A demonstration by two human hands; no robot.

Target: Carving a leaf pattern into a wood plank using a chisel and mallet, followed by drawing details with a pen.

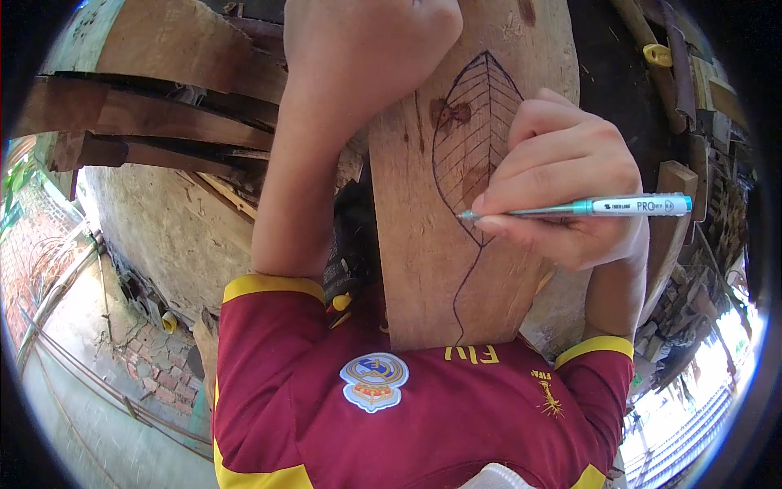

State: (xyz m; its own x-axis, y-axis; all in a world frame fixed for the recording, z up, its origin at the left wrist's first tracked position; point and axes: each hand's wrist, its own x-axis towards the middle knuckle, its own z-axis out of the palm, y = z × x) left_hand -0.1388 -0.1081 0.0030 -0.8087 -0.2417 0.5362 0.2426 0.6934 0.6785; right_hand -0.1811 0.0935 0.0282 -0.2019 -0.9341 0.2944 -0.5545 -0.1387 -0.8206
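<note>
My right hand [570, 179] pinches a teal-and-white pen [643, 205] between thumb and fingers. The pen lies nearly level, its tip at the lower left edge of a dark leaf drawing [468, 106] on a wooden board [423, 285]. The leaf has a midrib, slanted veins and a long curved stem running down the board toward my chest. Part of its right side is hidden behind my right hand. At the upper edge, my left hand [375, 41] is bent over the board's left side; its fingers are hidden or out of view.
Stacked timber planks [179, 114] lie at the left, above a pale flat surface [179, 228]. More wood pieces [676, 187] stand at the right, with a yellow object [656, 55] above them. Broken bricks [163, 371] are on the ground at lower left. The board's near end meets my maroon shirt [456, 407].
</note>
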